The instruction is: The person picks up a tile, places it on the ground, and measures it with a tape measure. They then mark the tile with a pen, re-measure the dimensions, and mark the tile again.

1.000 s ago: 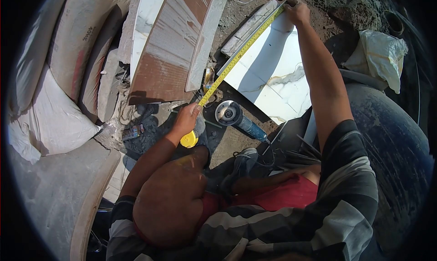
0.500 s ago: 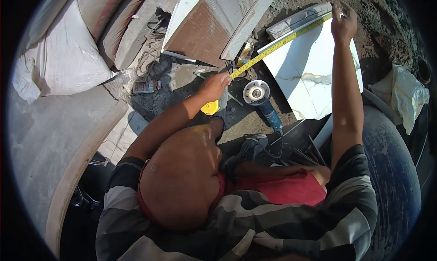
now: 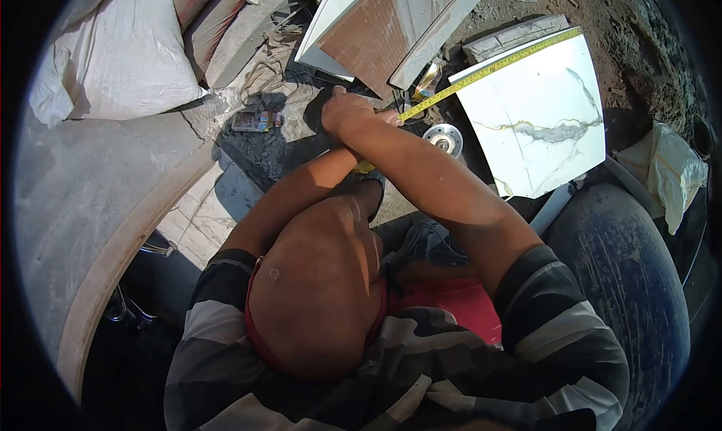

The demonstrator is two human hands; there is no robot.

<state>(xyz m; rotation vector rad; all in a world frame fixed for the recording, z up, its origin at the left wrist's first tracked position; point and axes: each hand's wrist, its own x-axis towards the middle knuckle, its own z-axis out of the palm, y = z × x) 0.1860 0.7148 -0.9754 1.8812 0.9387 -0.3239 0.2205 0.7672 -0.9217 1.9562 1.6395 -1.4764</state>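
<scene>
A yellow tape measure (image 3: 489, 71) stretches along the far edge of a white marbled tile (image 3: 553, 141). My left hand (image 3: 390, 117) is closed on the near end of the tape, mostly hidden beneath my right forearm. Crossed over it, my right hand (image 3: 347, 113) is bent down by the dusty ground; its fingers are largely hidden, so I cannot make out whether it holds anything. The angle grinder (image 3: 444, 140) lies beside the tile, only its disc end showing past my arm. A yellow round object (image 3: 364, 166) peeks out below my forearms.
Leaning brown-backed tiles (image 3: 368, 44) stand ahead of my hands. A white sack (image 3: 143, 55) lies at left, near a small printed packet (image 3: 256, 121). A blue barrel (image 3: 620, 273) is at right, with a crumpled plastic bag (image 3: 665, 168) beyond. A stone block (image 3: 515, 38) sits behind the tile.
My right hand has left the tape's far end and swung left across my left wrist. The tape still lies along the tile edge. The grinder's body is now covered by my arm.
</scene>
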